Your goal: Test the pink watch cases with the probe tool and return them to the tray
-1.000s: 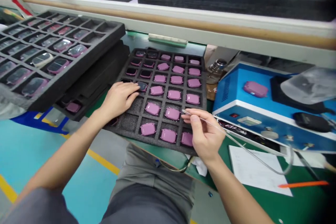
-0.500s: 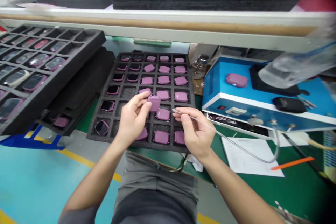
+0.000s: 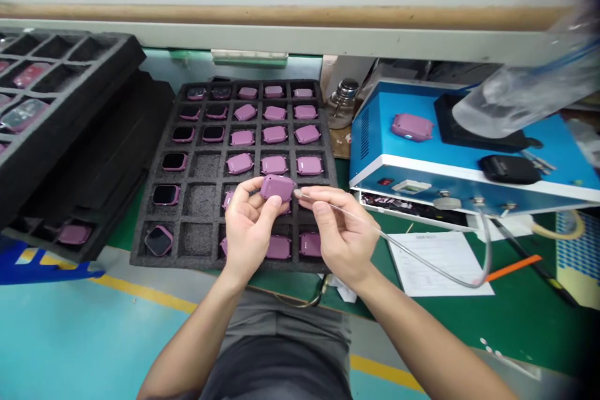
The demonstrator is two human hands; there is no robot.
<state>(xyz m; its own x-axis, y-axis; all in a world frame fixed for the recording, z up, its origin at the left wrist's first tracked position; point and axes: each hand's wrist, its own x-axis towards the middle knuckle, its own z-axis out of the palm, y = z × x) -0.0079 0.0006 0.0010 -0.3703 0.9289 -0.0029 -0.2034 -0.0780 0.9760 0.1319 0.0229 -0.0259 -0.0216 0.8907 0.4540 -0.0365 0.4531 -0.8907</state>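
Room at nine o'clock off my left hand (image 3: 253,225), over bare slots (image 3: 201,201); right hand (image 3: 347,234) blocks three, shelf (image 3: 300,42) crosses twelve!

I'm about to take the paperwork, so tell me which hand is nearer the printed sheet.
Right. The right hand, holding a clear tube, is just left of the printed sheet; the left hand is farther left, holding a purple smartwatch above the foam tray.

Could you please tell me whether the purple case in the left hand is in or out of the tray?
It is out: the left hand holds the purple case up over the tray.
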